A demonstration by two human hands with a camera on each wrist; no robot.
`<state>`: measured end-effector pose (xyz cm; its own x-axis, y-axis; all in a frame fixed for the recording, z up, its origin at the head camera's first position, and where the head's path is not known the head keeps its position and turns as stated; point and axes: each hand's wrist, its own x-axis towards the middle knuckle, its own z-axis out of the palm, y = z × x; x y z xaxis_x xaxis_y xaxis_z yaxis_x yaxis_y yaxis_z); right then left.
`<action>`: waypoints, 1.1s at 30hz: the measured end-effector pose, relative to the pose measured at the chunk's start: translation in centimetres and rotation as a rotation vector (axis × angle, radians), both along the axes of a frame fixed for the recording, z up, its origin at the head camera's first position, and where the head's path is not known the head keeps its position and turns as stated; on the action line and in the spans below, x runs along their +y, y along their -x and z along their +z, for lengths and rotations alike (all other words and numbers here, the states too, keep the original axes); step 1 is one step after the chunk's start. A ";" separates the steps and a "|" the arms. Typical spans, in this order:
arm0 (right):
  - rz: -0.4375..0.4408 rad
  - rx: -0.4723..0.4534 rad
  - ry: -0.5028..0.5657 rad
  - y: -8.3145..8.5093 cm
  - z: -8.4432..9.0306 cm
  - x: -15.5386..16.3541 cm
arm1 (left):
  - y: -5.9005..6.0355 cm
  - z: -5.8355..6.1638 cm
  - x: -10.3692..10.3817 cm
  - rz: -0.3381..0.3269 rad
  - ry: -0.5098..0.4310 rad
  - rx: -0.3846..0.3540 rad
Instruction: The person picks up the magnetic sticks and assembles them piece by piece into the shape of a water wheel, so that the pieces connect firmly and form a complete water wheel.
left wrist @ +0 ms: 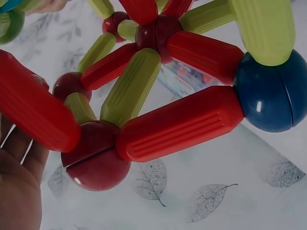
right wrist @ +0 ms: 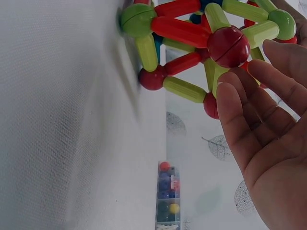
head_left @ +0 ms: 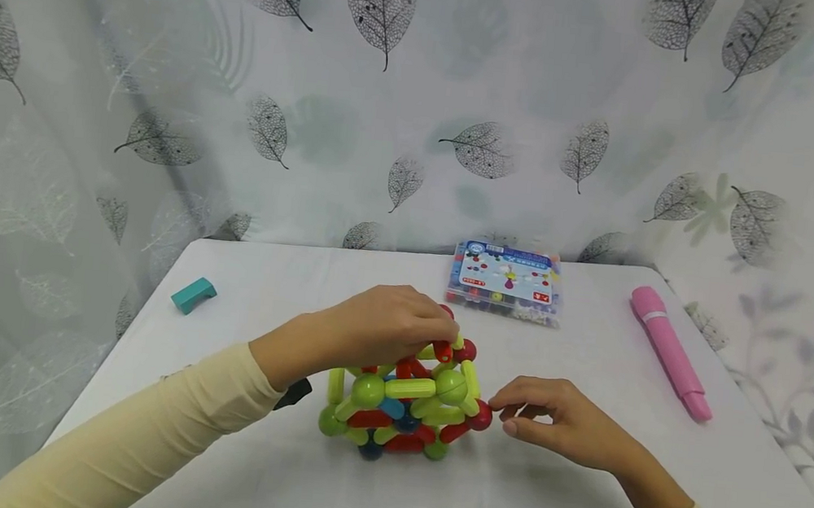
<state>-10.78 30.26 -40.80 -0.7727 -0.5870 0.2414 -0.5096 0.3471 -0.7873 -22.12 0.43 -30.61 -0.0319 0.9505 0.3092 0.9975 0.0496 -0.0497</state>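
A many-sided frame of magnetic sticks and balls, in red, lime green and blue, stands on the white table; one lime stick (head_left: 410,388) faces the head camera. Over its top reaches my left hand (head_left: 401,319), bent fingers gripping a red stick (head_left: 443,353). Up close, the left wrist view has a red stick (left wrist: 33,103) in front of that hand, joined to a dark red ball (left wrist: 96,155). My right hand (head_left: 560,420) is at the frame's right side, fingers loosely bent. Its fingertips are by a red ball (right wrist: 229,47); whether they touch it I cannot tell.
Behind the frame lies a clear plastic box (head_left: 508,276) of small coloured pieces. A teal block (head_left: 193,295) is at the back left, and a pink cylinder with a pale band (head_left: 673,353) lies on the right. A leaf-patterned curtain (head_left: 345,133) hangs behind the table.
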 end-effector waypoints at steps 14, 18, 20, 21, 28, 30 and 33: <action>-0.018 0.004 -0.017 0.1 -0.1 0.0 | 0.1 0.0 0.5 0.035 0.078 0.086; -0.031 0.000 -0.022 0.1 -0.1 -0.1 | 0.0 0.0 0.6 0.039 0.107 0.121; -0.031 -0.002 -0.021 0.1 -0.1 -0.2 | 0.0 0.0 0.6 0.039 0.128 0.143; -0.030 -0.004 -0.020 0.1 -0.1 -0.2 | -0.1 0.0 0.6 0.039 0.139 0.154; -0.038 -0.011 -0.019 0.1 -0.2 -0.3 | -0.3 0.1 0.4 0.053 0.207 0.204; -0.038 -0.011 -0.019 0.1 -0.2 -0.3 | -0.3 0.1 0.4 0.055 0.218 0.212; -0.043 0.010 -0.025 0.1 0.0 -0.3 | -0.3 0.0 0.4 0.057 0.223 0.212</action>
<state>-10.86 29.93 -40.79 -0.7950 -0.5593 0.2350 -0.5015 0.3879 -0.7733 -21.82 0.83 -30.56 -0.0442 0.9941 0.0989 0.9598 0.0697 -0.2719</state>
